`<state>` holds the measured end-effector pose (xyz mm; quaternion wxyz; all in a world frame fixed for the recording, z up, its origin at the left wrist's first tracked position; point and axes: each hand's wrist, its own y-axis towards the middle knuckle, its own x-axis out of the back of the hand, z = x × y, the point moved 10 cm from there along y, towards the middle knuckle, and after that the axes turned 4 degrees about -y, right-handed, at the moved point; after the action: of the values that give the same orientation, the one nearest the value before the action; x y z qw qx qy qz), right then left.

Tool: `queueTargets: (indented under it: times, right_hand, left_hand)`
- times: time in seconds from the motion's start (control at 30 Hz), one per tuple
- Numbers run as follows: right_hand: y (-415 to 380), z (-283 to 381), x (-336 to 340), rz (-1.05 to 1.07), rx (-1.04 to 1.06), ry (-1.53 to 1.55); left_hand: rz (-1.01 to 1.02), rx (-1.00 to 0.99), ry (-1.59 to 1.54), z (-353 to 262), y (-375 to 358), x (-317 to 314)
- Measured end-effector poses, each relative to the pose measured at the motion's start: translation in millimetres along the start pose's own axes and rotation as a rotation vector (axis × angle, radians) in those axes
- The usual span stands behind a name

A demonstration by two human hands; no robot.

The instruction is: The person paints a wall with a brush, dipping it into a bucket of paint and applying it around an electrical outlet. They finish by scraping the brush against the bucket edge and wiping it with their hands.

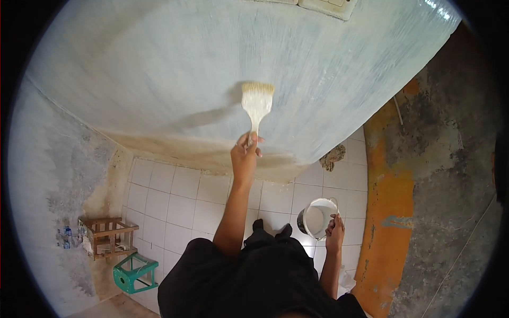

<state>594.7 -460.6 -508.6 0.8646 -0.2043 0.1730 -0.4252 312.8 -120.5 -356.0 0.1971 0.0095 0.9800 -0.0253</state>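
My left hand point(247, 151) is closed round the narrow handle of a wide paintbrush point(257, 103). The brush points up, its body coated in white paint and its tan bristles right at the streaky pale wall point(175, 69). Lower right, the fingers of my right hand point(335, 232) grip the rim or handle of a paint bucket point(316, 218). White paint shows inside the bucket, which is held over the tiled floor.
A green plastic stool point(135, 273) lies tipped beside a wooden crate point(108, 237) at lower left. Plastic bottles point(67, 237) are near the crate. A crumpled rag-like thing point(332, 157) lies by the wall's corner. Switch plates point(328, 6) sit at the top. An orange-and-grey wall point(389, 212) stands right.
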Motion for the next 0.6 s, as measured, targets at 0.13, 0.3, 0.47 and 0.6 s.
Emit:
queueTargets:
  times: [0.13,0.3,0.47,0.6]
  right_hand:
    - [0.7,-12.2,6.4,-0.012,-0.017,0.0]
    - [-5.7,-14.6,3.3,-0.01,-0.051,-0.031]
    - [-5.7,-15.9,3.9,-0.015,-0.027,-0.029]
    - [-8.9,-12.0,-2.5,-0.002,-0.022,-0.048]
  left_hand:
    - [-0.086,0.192,0.069,112.4,-7.1,48.5]
    - [-0.211,0.374,0.122,226.1,-24.6,114.2]
    - [-0.301,0.475,0.134,294.1,-27.5,159.9]
    - [-0.25,0.413,0.193,267.2,-11.8,147.5]
